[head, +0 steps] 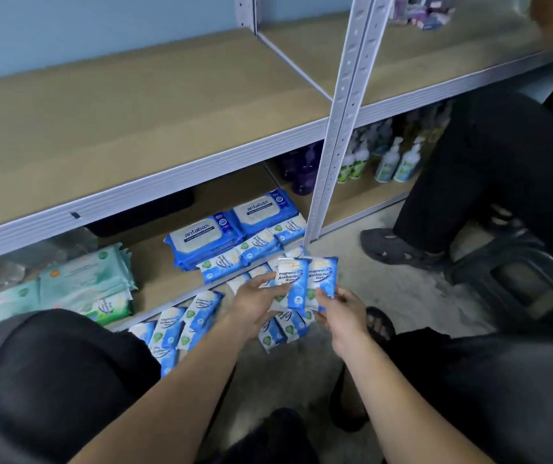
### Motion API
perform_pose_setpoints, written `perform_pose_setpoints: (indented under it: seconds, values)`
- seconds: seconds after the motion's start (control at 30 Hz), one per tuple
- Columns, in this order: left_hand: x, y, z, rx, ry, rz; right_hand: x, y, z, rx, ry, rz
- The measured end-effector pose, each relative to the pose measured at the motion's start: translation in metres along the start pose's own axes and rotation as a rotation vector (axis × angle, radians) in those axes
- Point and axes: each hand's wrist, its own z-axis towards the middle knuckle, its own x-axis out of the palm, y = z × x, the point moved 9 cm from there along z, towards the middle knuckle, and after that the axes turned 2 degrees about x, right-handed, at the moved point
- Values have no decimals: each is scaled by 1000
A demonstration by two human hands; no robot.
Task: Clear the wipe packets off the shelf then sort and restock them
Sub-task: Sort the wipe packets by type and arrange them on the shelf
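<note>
Hands meet low in the middle of the view, over the floor just in front of the bottom shelf. The left hand grips a small bunch of blue wipe packets, its thumb lying across the front one. The right hand pinches the lower edge of another blue packet, which overlaps the bunch on its three o'clock side.

A row of small packets lies along the front of the bottom shelf at eleven o'clock from the hands, with two large Antabax packs just behind it. A loose heap of packets lies at nine o'clock, beside the person's knee, and a few floor packets show just beneath the hands. Green wipe packs are stacked far out at nine o'clock on the bottom shelf.

The wooden middle shelf runs across at twelve o'clock. At two o'clock a second person's trouser leg and shoe stand near pump bottles.
</note>
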Motion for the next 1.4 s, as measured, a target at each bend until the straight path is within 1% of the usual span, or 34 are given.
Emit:
perform_pose_setpoints:
  seconds: [0.17, 0.3, 0.4, 0.5, 0.57, 0.67, 0.77, 0.83, 0.9, 1.0, 1.07, 1.27, 1.4]
  values:
    - [-16, 32, 55, -30, -202, 118, -10, -18, 57, 12, -168, -221]
    - [-14, 60, 96, -90, -278, 160, -10, -25, 104, 23, -212, -413]
    - [-12, 72, 125, -97, -343, 197, -4, -26, 139, 25, -194, -553]
    - [-3, 73, 155, -7, -352, 203, 10, -18, 171, -23, -151, -703]
    - [5, 70, 174, 34, -358, 172, 20, -14, 190, -62, -123, -736]
    - [12, 70, 198, 34, -348, 169, 39, -11, 213, -129, -33, -770]
    - [6, 71, 214, 102, -392, 384, 52, -12, 229, -201, 55, -887]
    - [-1, 70, 218, 132, -440, 486, 54, -12, 238, -267, 32, -978]
    - [-7, 70, 221, 146, -464, 508, 57, -10, 243, -330, -16, -1039]
    - [-9, 69, 224, 163, -469, 495, 60, -8, 249, -360, -114, -1118]
    - [-9, 67, 227, 189, -468, 487, 63, -6, 252, -365, -165, -1077]
    - [-15, 60, 231, 246, -342, 529, 65, -10, 255, -386, -173, -1035]
    - [-32, 58, 215, 283, -251, 626, 76, -11, 232, -456, -214, -1102]
